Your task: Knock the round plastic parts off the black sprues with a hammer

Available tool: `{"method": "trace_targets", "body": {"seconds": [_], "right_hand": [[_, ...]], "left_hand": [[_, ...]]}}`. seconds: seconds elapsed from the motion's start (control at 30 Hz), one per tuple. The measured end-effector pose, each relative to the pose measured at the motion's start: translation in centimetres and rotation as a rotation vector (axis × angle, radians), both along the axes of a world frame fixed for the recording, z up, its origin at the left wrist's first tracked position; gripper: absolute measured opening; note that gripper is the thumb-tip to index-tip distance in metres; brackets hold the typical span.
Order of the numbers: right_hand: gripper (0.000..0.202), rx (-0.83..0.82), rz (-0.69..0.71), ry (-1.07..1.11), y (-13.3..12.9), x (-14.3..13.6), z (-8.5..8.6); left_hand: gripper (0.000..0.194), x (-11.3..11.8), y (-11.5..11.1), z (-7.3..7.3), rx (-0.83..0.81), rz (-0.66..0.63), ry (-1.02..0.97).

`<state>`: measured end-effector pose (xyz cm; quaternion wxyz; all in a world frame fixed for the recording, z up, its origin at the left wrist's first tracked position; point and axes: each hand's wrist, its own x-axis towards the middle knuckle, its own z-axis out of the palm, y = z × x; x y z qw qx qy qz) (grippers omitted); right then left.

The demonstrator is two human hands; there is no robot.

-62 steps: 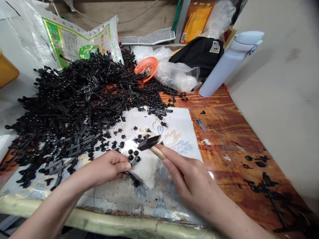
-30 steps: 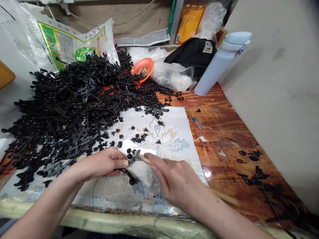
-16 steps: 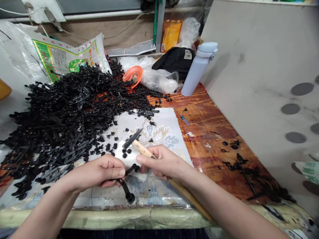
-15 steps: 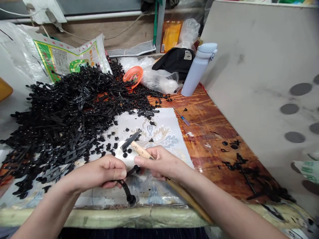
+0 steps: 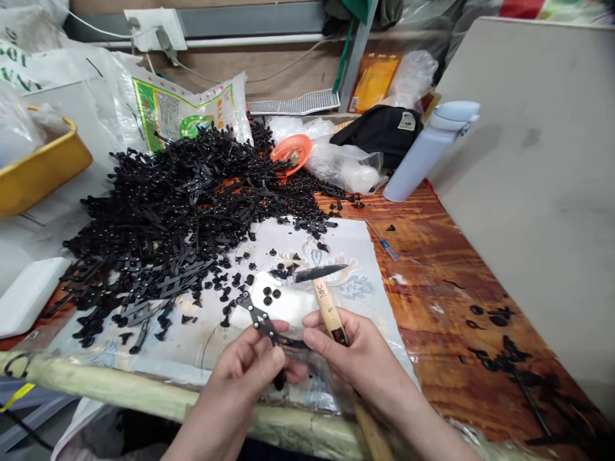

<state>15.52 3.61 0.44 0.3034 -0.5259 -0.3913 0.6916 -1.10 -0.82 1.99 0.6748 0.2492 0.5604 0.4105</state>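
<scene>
My left hand [image 5: 254, 365] pinches a flat black plastic linkage [image 5: 259, 318], whose crossed strips are joined by small shiny rivets. The linkage lies across my fingers, its upper end pointing up and left. My right hand [image 5: 355, 346] is wrapped round the wooden handle of a small hammer [image 5: 324, 301] with a narrow, pointed dark head. The head is raised over the table, and the handle's lower end runs down past the table edge. My right fingertips also meet the linkage's right end. Behind the hands, a white pad [image 5: 293, 307] carries several small round black pieces [image 5: 268, 291].
A large heap of black plastic parts [image 5: 182, 192] covers the left and back. Beyond it are an orange dish [image 5: 291, 155], plastic bags, a black cap [image 5: 379, 131] and a light blue bottle [image 5: 427, 153]. A screwdriver [image 5: 389, 250] lies right of the patterned sheet; a grey panel [image 5: 533, 192] stands at right.
The view has swung left. My left hand has turned palm-up, and the linkage now shows its riveted strips upward. The hammer has tilted more upright, its head now pointing right.
</scene>
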Motion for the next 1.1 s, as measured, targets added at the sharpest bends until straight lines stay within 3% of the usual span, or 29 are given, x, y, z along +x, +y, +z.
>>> {"method": "trace_targets", "body": {"seconds": [0.1,0.3,0.43,0.57,0.8,1.0,1.1], "right_hand": [[0.035,0.074,0.019,-0.104,-0.1,0.0,-0.4],[0.031,0.144,0.138,-0.163,0.4,0.1,-0.7],[0.019,0.367,0.163,-0.387,3.0,-1.5,-0.6],[0.015,0.558,0.213,-0.559,5.5,-3.7,-1.4],[0.009,0.533,0.257,-0.604,3.5,-4.6,-2.4],[0.005,0.467,0.233,-0.544,3.2,-3.4,-1.5],[0.015,0.452,0.170,-0.435,3.2,-1.7,-0.9]], "left_hand": [[0.026,-0.1,0.6,-0.4,0.009,-0.062,-0.005],[0.032,-1.9,1.2,-1.0,-0.078,-0.009,0.127],[0.038,-2.6,1.3,-1.8,-0.088,0.036,0.261],[0.043,-2.5,1.3,-2.4,-0.090,-0.016,0.267],[0.043,-2.6,1.3,-3.3,-0.068,-0.061,0.242],[0.040,-2.2,1.6,-2.8,-0.130,0.022,0.248],[0.038,-2.0,1.8,-2.3,-0.162,0.067,0.263]]}}
